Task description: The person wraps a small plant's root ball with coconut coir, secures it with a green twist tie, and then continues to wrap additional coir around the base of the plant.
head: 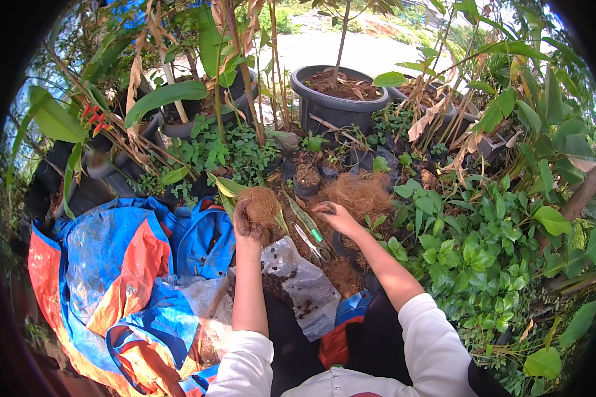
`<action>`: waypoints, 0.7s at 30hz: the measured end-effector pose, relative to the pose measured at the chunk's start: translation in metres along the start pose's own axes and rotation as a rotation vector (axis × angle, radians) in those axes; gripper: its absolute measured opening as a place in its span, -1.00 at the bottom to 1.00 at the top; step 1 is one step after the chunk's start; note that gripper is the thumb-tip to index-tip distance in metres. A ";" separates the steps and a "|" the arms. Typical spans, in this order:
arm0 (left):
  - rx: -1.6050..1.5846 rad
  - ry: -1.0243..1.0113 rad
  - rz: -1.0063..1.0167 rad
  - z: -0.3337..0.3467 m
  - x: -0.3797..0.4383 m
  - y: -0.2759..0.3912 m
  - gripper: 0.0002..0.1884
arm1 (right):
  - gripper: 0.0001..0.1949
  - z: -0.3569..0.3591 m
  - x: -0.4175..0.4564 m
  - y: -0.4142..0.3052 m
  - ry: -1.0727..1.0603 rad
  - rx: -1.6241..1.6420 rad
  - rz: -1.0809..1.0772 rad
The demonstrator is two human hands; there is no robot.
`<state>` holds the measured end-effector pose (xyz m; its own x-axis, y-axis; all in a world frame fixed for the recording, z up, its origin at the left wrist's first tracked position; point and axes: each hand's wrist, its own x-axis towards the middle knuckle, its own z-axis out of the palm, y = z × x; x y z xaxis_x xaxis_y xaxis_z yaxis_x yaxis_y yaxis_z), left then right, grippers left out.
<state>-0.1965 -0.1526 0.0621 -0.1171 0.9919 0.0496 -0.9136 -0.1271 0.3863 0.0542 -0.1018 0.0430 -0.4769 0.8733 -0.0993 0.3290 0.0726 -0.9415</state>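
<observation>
My left hand, dark with soil, holds a ball of brown coir fibre. Yellow-green leaves stand up just behind the ball. My right hand has its fingers apart beside a loose heap of coir fibre, holding nothing. Between the hands, a pair of scissors lies on the ground next to a long mottled leaf and a small green object. A translucent plastic sheet with dark soil on it spreads in front of me.
A crumpled blue and orange tarpaulin covers the left side. Behind stand a large black pot with a thin-stemmed plant and a small potted seedling bag. A dense leafy bush crowds my right arm.
</observation>
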 end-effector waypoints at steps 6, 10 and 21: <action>0.060 0.015 -0.119 0.026 -0.005 -0.025 -0.58 | -0.65 0.042 0.009 -0.003 -0.353 0.887 0.034; 0.093 0.003 -0.124 0.040 -0.012 -0.028 -0.54 | -0.59 0.015 0.018 0.000 -0.648 1.079 -0.100; 0.034 -0.079 -0.155 0.063 -0.044 -0.024 -0.58 | -0.54 -0.006 -0.006 -0.030 -0.649 0.863 0.163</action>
<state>-0.1454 -0.1932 0.1085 0.0563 0.9967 0.0584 -0.9046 0.0262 0.4255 0.0524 -0.1064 0.0741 -0.9020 0.4026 -0.1559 -0.1343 -0.6049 -0.7849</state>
